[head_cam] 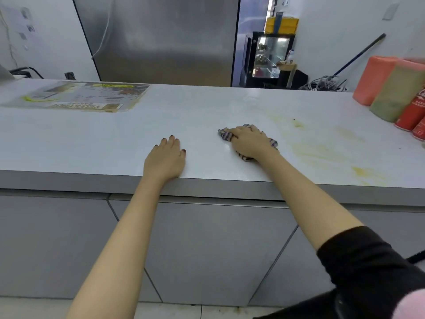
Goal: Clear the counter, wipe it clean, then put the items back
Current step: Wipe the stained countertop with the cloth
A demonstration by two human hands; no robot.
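A pale grey counter runs across the view. My right hand presses down on a crumpled checked cloth in the middle of it, fingers wrapped over the fabric. My left hand lies flat and bare near the front edge, fingers together, a little left of the cloth. Yellow smears stain the counter to the right of the cloth.
A laminated menu sheet lies at the far left. At the right end stand stacked paper cups: an orange sleeve, a greenish sleeve and red cups. A steel fridge rises behind. Cabinet doors are below.
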